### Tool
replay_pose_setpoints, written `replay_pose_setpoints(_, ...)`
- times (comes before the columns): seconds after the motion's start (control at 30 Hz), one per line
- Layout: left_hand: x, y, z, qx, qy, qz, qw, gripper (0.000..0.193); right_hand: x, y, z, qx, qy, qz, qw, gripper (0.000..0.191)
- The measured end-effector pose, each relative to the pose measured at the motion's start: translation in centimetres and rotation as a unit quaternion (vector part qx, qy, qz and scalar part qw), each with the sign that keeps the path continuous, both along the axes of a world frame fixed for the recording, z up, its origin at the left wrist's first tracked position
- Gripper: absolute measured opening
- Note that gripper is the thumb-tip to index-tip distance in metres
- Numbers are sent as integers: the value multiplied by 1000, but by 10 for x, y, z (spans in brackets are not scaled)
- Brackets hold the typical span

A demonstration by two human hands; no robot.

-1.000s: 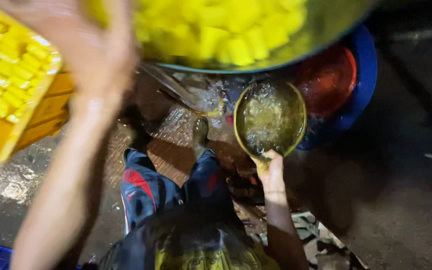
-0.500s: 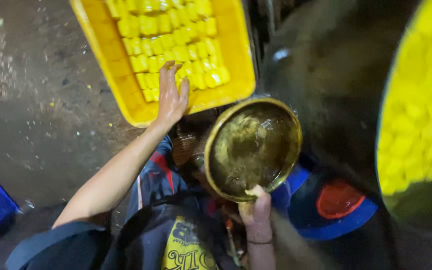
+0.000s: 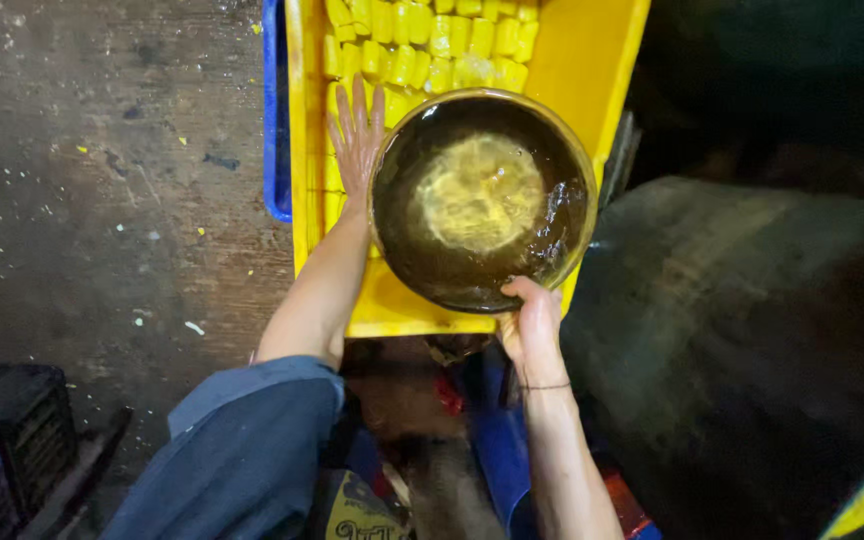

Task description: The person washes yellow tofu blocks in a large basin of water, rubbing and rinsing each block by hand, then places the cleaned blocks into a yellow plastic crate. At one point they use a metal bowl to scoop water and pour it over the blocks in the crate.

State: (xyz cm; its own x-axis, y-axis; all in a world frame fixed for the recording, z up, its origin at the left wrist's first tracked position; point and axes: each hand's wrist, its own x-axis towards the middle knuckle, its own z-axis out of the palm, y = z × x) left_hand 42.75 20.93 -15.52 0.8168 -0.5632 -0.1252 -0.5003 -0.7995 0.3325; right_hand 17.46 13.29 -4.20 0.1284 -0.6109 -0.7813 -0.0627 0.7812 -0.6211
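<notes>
Floor [image 3: 102, 200] surface left of the yellow crate [image 3: 602, 80] is dark, wet concrete flecked with small yellow scraps; a black slatted crate [image 3: 12, 430] stands at the lower left corner, well apart from the yellow crate. A blue crate edge [image 3: 274, 120] shows just beside the yellow crate's left wall, apparently underneath it. Inside the yellow crate, rows of yellow cut pieces [image 3: 432, 40] fill the far end. The left hand [image 3: 355, 140] lies flat inside the crate, fingers spread and pointing toward the pieces, palm down on those nearest its left wall; the grip is wide and holds nothing, a posture that looks suited to levelling or steadying the pieces. Its forearm runs back over the crate's near wall to a blue sleeve [image 3: 242, 440]. Directly right of that hand, a round metal bowl [image 3: 482, 200] hangs over the crate's near half, wet inside with a pale yellowish residue at the centre and no solid contents visible. The right hand [image 3: 532, 325] pinches the bowl's near rim, thumb inside and fingers beneath, grip closed on the rim; holding at one edge keeps the bowl above the crate, so any drips would land inside it. Right of the yellow crate lies a large, dark, blurred mass that cannot be identified.
</notes>
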Motion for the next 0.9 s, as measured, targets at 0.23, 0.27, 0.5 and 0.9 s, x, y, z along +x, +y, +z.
replay_pose_setpoints(0.23,17,-5,-26,222,-148,-75,961,65,58,-13,-16,-100,202,113,968,42)
replay_pose_setpoints(0.27,17,-4,-30,150,-58,-54,986,61,61,-11,-19,-133,235,137,953,47)
replay_pose_setpoints(0.5,16,-2,-36,87,151,-29,984,71,73,-3,-18,-325,260,230,879,94)
replay_pose_setpoints(0.9,-13,-7,-22,93,-33,-37,994,89,45,38,6,-630,289,244,678,90)
